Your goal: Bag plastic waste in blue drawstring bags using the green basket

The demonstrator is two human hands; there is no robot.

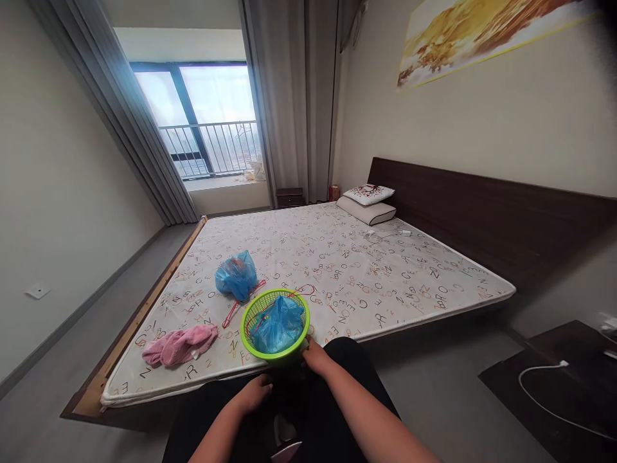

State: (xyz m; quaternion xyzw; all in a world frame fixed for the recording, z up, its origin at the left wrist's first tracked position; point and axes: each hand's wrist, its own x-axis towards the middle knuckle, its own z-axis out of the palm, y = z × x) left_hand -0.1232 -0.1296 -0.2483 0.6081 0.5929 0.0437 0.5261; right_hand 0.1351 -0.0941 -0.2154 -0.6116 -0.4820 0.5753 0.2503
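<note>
A green plastic basket (307, 331) tilts toward me at the near edge of the mattress. Inside it a blue plastic bag (279, 325) lies bunched up. My right hand (315, 357) is at the basket's lower right side, its fingers closed against it and partly hidden. My left hand (255, 392) is below the basket's left side, over my lap; its fingers curl out of sight against dark trousers. Beyond the basket sits a second blue plastic bag (236, 275), knotted and filled, with red drawstrings (231, 313) trailing from it. A pink cloth (180, 345) lies crumpled to the left.
The letter-patterned mattress (332, 257) fills the middle. Two stacked pillows (369, 202) lie by the dark headboard (457, 206), with a white cable near them. At right a dark low table (554, 386) carries another white cable (535, 392). Grey curtains (294, 103) flank the window.
</note>
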